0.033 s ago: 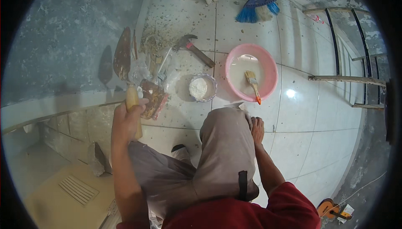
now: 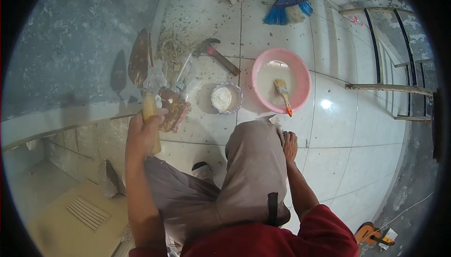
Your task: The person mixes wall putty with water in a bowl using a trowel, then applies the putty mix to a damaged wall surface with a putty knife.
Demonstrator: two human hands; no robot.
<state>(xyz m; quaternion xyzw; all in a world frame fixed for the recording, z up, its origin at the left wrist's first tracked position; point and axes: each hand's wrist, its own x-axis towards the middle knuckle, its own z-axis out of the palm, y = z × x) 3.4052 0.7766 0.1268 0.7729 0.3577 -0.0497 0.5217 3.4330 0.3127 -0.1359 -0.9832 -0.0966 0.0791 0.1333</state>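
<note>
My left hand (image 2: 143,132) is closed round the wooden handle of a pointed trowel (image 2: 138,62), whose brown, stained blade points away from me beside the grey wall. Just right of those fingers is a flat brown piece with a pinkish-red edge (image 2: 173,110); whether they touch it I cannot tell. Beside my right knee, my right hand (image 2: 290,146) has its fingers bent, partly hidden by the trouser leg. A small pale flat piece (image 2: 274,120) shows past the knee near it. A small bowl of white powder (image 2: 221,98) stands on the tiles ahead of my knees.
A pink basin (image 2: 306,80) holds cloudy water, with a paintbrush (image 2: 283,94) resting in it. Behind the bowl lie a claw hammer (image 2: 221,59), clear plastic (image 2: 188,76) and rubble (image 2: 176,45). Farther off are a blue broom (image 2: 289,10) and a ladder-like frame (image 2: 390,87).
My left hand and the trowel have shifted very slightly to the right. The right hand stays beside the knee.
</note>
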